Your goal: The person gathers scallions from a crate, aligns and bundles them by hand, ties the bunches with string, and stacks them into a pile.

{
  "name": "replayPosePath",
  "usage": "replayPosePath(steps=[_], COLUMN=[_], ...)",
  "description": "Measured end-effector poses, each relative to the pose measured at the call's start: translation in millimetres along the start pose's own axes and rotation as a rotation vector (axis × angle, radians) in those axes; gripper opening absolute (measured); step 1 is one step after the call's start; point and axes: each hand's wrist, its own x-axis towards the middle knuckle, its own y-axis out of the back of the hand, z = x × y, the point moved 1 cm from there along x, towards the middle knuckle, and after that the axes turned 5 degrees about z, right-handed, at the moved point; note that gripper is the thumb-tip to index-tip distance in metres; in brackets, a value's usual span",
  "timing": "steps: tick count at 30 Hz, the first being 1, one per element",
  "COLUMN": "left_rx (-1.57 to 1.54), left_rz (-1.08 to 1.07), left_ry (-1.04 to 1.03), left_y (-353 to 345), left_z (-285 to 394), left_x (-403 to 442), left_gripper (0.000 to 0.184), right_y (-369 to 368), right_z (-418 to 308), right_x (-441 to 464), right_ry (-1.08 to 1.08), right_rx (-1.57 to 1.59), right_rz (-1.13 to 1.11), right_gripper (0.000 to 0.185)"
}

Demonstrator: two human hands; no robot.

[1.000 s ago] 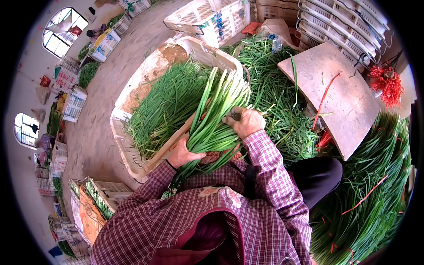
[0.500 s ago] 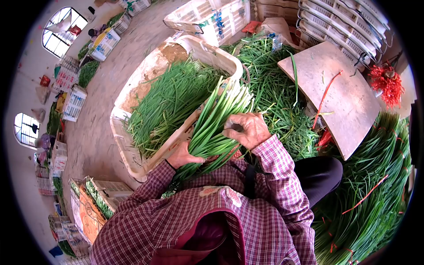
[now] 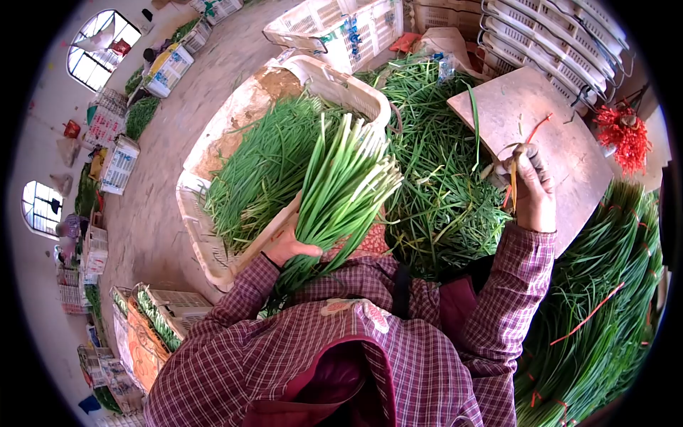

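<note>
The left hand (image 3: pixel 288 242) clasps a bunch (image 3: pixel 348 185) of long greens low on its stems, thumb across the near side, leafy ends trailing down toward the lap. The bunch lies over the near side of a pale crate (image 3: pixel 196 231), its long axis slanting from lower left to upper right, white cut ends fanned away from the wearer. The right hand (image 3: pixel 535 188), well apart from the bunch, pinches a yellowed leaf (image 3: pixel 514 174) over a board (image 3: pixel 578 171), at a red tie (image 3: pixel 541 127); whether the fingers grip the tie too cannot be told. Inside the crate, loose greens (image 3: pixel 260 171) lie beside bare brown lining. A tangled heap (image 3: pixel 441 203) spreads between crate and board. Below the board, at right, a thick pile (image 3: pixel 590 320) of long greens bears red ties. Beyond the board stand stacked crates (image 3: pixel 548 43), with a red tassel (image 3: pixel 620 135) near them.
</note>
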Motion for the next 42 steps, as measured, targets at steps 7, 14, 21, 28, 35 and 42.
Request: replayPosePath(steps=[7,14,21,28,35,42], left_rx=[-0.258,-0.322,-0.408,-0.427,-0.329,-0.403], left_rz=[-0.028,-0.086,-0.203,-0.237,-0.15,0.006], left_ry=[0.061,0.143,0.118,0.072,0.056,0.108], left_y=[6,20,34,29,17,-10], left_z=[15,13,-4,1,33,65], left_x=[0,2,11,19,11,12], left_gripper=[0.08,0.054,0.045,0.047,0.042,0.048], right_y=[31,-16,-9,-35,-59,-86], right_z=[85,98,145,196,221,222], right_x=[-13,-20,-38,-68,-82,-103], right_ry=[0.117,0.006,-0.61,-0.624,-0.818,-1.024], right_rx=[-1.344,-1.033,-0.921,-0.748,0.198,0.563], right_rz=[-0.062,-0.201,-0.435,-0.762,0.05,0.193], right_gripper=[0.032,0.028,0.054,0.104,0.103,0.12])
